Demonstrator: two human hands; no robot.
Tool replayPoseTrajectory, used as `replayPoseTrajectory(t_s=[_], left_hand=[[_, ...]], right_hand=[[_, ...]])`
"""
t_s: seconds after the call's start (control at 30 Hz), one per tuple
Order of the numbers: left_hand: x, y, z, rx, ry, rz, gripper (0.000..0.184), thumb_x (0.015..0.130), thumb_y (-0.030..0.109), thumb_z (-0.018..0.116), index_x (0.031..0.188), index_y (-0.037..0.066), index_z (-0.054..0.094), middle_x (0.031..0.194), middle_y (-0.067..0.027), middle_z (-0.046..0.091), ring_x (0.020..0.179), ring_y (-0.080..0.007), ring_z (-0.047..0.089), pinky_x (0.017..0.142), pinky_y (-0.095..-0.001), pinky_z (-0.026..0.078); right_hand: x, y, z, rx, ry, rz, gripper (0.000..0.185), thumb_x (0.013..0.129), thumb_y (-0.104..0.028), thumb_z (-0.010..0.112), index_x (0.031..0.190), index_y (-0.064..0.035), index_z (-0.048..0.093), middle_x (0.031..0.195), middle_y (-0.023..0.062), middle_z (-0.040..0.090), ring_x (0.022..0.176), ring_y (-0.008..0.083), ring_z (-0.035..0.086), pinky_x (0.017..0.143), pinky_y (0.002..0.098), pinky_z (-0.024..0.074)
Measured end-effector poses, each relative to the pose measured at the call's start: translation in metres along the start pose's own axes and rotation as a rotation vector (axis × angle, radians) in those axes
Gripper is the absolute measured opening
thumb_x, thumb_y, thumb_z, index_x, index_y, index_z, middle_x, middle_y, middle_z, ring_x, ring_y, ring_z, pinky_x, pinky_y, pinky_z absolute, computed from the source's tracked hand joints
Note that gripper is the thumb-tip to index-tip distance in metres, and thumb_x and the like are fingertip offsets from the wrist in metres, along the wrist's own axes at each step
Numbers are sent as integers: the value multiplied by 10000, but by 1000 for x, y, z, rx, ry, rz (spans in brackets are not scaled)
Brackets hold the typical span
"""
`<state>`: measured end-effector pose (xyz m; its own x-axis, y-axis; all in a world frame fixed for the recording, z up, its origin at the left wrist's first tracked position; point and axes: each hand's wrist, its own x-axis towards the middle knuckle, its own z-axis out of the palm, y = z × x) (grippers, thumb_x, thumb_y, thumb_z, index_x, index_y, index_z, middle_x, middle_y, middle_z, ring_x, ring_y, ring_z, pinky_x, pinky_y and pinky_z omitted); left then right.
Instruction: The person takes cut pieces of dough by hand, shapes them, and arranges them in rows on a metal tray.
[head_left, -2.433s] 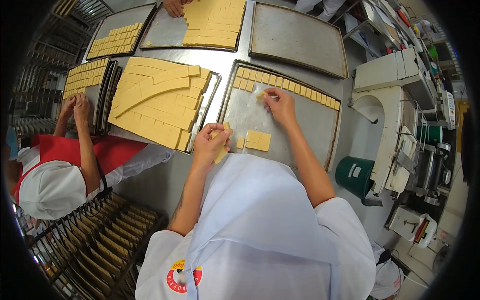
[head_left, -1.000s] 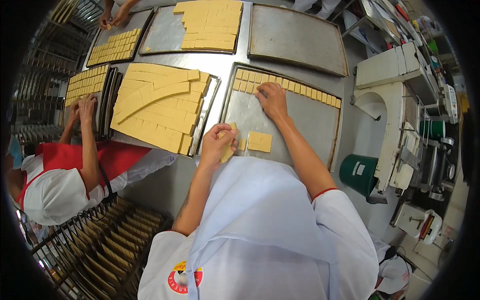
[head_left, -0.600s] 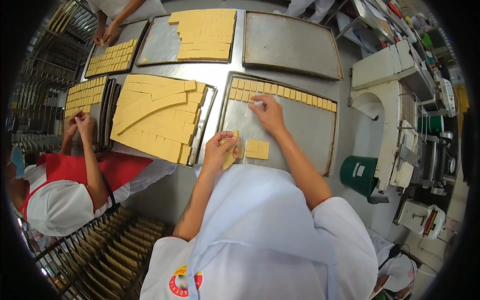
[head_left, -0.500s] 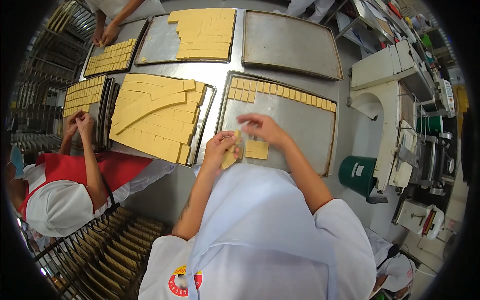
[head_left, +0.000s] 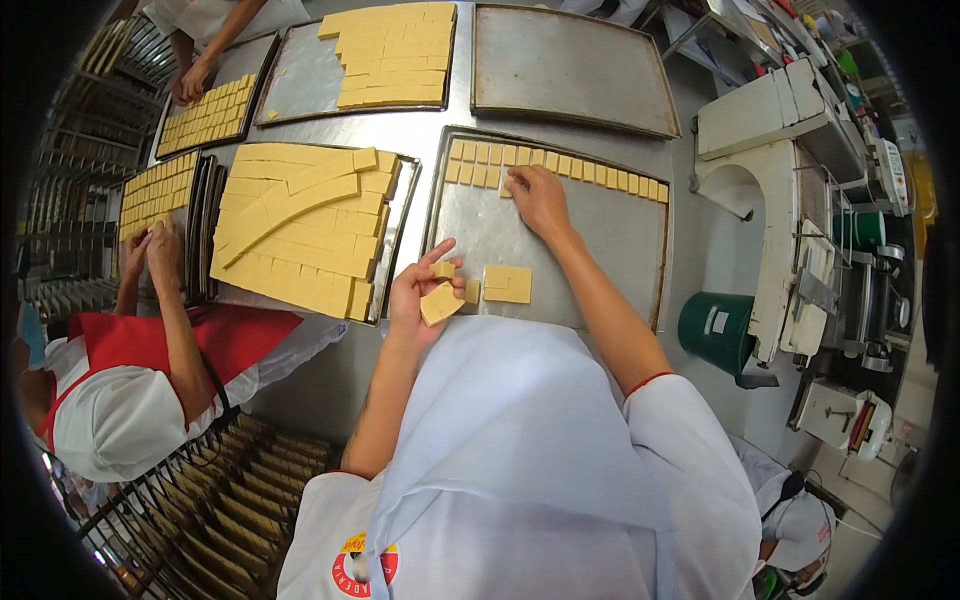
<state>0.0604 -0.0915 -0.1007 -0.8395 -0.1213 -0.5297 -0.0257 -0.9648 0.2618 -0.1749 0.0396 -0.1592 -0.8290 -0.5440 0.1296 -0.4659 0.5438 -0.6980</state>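
My left hand is palm up near the tray's front edge, fingers curled around yellow dough pieces. Farther off, my right hand pinches a small dough piece at the end of the second row on the metal tray. Its fingertips partly cover that piece. A full row of dough pieces lines the tray's far side, with a short row in front at the left. Beside my left hand lie a dough block with cut lines and a smaller dough piece.
Left of my tray is a tray heaped with dough strips. Behind stand a bare tray and one with dough slabs. Co-workers' hands handle dough pieces at the left. A green bucket is at the right.
My right hand has moved from beside my left hand out to the second row, with a small dough piece. My left hand has turned palm up and shifted slightly left.
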Motion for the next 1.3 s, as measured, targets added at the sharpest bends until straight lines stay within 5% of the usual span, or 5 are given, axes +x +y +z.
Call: replayPoseTrajectory(t_s=[0.33,0.7,1.13,1.23,1.3], left_hand=[[-11,1,-17,181,173,90,508,964,92,545,1451,38,409,1130,-172,627,772,-181,613,683,-319,557],[-15,6,9,236,121,216,550,919,83,545,1451,6,431,950,-99,605,742,-159,611,658,-307,548],[-17,1,13,348,204,261,444,916,88,641,1312,16,454,1024,-135,643,856,-214,682,622,-303,566],[-14,0,16,410,187,275,469,907,73,657,1325,1,456,1023,-131,643,865,-211,684,622,-297,564],[-12,-1,15,457,162,296,487,897,50,666,1334,-9,457,1016,-126,643,872,-207,685,622,-293,563]], right_hand=[[-12,-3,-4,-165,-65,-96,238,843,-177,704,1063,-87,719,1063,85,690,1069,273,598,912,426,413],[-9,0,2,-157,-11,-115,246,824,-139,725,1064,-84,722,1061,84,692,1048,269,604,899,407,413],[-8,0,4,-141,-11,-92,265,830,-161,721,1086,-91,720,1074,83,687,1072,269,599,916,417,400],[-9,-2,1,-166,0,-120,273,831,-167,724,1091,-85,717,1090,90,686,1037,278,614,890,420,441],[-12,-14,-7,-4,-5,-82,276,846,-161,729,1105,-66,714,1060,65,686,882,219,631,786,369,479]])
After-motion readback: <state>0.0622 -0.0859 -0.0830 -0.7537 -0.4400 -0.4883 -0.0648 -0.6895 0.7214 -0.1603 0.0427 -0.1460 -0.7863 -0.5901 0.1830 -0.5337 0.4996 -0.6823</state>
